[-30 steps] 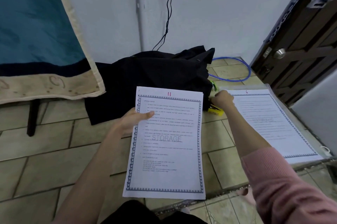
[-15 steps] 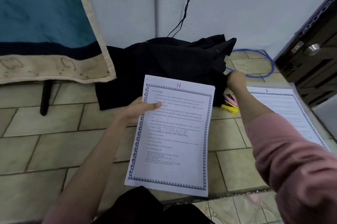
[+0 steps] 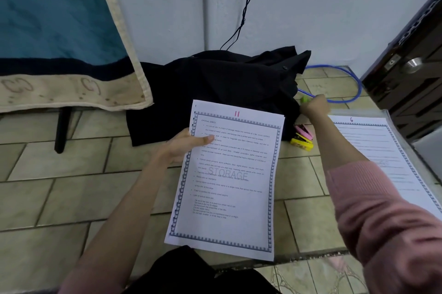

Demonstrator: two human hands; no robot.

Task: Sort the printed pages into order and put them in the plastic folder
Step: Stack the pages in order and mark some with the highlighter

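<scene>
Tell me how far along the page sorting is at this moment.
Partly done: a page marked 6 already lies in the plastic folder on the right. In hand: the left hand holds a stack of pages topped by 11. The right hand reaches toward the floor near the blue cable. The held pages remain unfiled.

A black garment (image 3: 222,92) lies heaped on the tiled floor (image 3: 71,174) against the wall, with pink and yellow clips (image 3: 302,138) just beside it, a blue cable (image 3: 356,88) looping behind, and a teal blanket (image 3: 47,18) hanging left.
</scene>
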